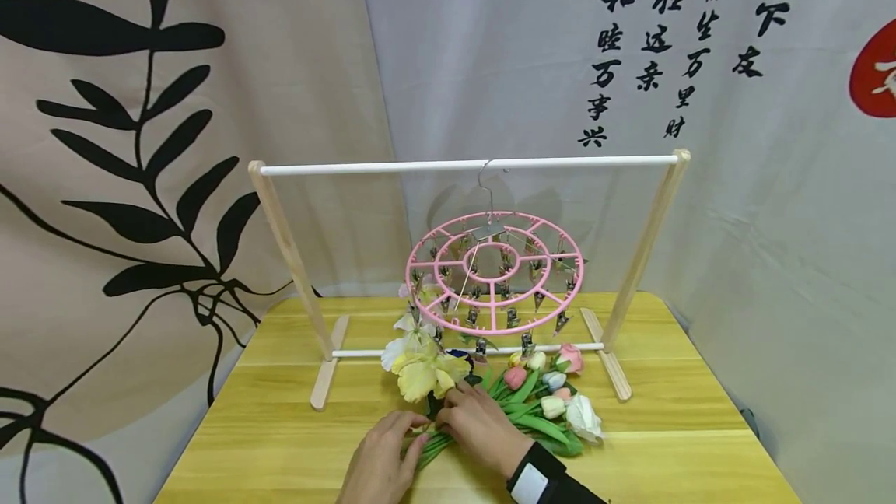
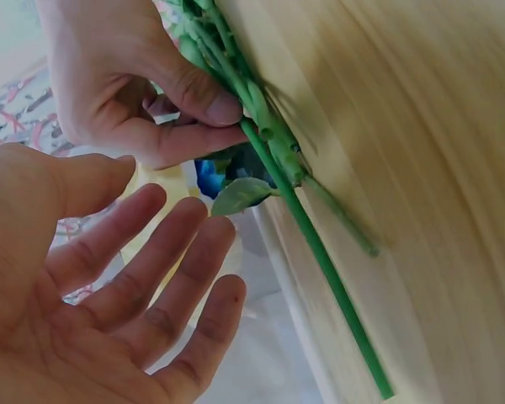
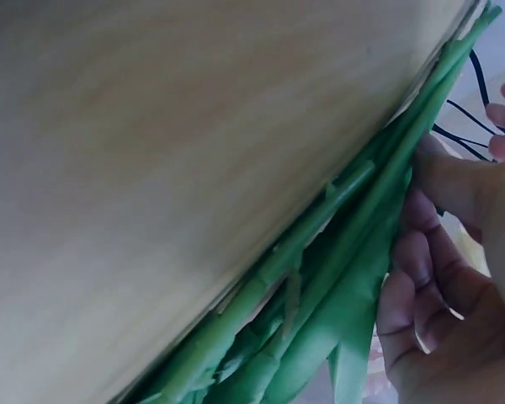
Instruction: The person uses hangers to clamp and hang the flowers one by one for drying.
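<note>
Two bare hands are busy down at the front of the worktop (image 1: 693, 442). Left hand (image 1: 382, 456) is nearest, fingers loosely spread apart and not gripping anything, right beside the cut ends of some green artificial flower stems (image 1: 439, 446). Right hand (image 1: 479, 428), coming out of a black cuff (image 1: 556, 482) with a white patch, has those stems pinched between thumb and index finger, low over the wood.

The bunch of fake flowers lies on the worktop to the right of that hand: pink tulip (image 1: 515, 377), pale blue tulip (image 1: 554, 380), pink rose (image 1: 570, 358) and a big white rose (image 1: 584, 418), with green leaves underneath. Over on the left there's a yellow bloom (image 1: 422, 372) by the right hand's fingertips; can't tell what's supporting it.

Further back, a pink round clip hanger (image 1: 492, 281) with metal clips (image 1: 513, 317) dangling off its rings hangs by a wire hook (image 1: 483, 177) from the white top rod (image 1: 350, 169) of a wooden-legged rack (image 1: 644, 251). Behind everything, a fabric backdrop (image 1: 476, 84) with black leaf prints (image 1: 175, 146), Chinese characters (image 1: 672, 37) and a red circle (image 1: 871, 76).
</note>
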Available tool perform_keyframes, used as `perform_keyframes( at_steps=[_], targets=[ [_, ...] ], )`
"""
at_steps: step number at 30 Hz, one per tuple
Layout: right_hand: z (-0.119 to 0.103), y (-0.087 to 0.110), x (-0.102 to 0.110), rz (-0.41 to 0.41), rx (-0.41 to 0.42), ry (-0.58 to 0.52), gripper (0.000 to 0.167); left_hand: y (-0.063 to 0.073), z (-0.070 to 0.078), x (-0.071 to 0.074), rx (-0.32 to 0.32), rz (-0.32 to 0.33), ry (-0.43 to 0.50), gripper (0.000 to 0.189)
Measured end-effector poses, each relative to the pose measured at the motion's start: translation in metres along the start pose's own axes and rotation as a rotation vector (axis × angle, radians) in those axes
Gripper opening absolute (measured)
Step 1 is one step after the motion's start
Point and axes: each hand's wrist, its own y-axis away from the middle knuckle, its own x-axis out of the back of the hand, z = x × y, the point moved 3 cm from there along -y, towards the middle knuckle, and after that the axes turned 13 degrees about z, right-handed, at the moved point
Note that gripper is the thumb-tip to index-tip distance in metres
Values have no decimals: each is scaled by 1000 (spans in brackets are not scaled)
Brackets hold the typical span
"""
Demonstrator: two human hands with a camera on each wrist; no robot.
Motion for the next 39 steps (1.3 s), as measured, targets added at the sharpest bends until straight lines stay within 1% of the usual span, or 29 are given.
perform_keyframes(
  at_steps=[3, 7, 12, 17, 21, 25, 30, 32, 36, 39],
  targets=[
    [-1, 0, 1, 25, 13, 31, 9, 0, 2, 3, -6, 31, -5, 20],
    [-4, 2, 7, 90, 44, 76, 5, -3, 6, 8, 6, 68, -5, 23],
    [-6, 4, 18, 159, 62, 82, 4, -7, 12, 16, 13, 103, 5, 23],
    [-8, 5, 29, 187, 69, 82, 5, -10, 20, 21, -26, 169, 9, 23],
    [-9, 6, 41, 235, 66, 77, 8, -14, 27, 26, -49, 215, -5, 24],
    [-8, 7, 51, 278, 53, 71, 11, -18, 36, 35, -104, 275, -13, 25],
    [-7, 7, 60, 351, 46, 57, 18, -24, 49, 55, -214, 374, -12, 30],
    [-5, 7, 63, 381, 40, 48, 20, -26, 53, 63, -256, 423, -11, 33],
    [-2, 8, 69, 442, 32, 36, 24, -30, 57, 78, -287, 494, 3, 38],
    [1, 8, 74, 480, 25, 21, 26, -32, 58, 85, -282, 525, 42, 42]
  ],
)
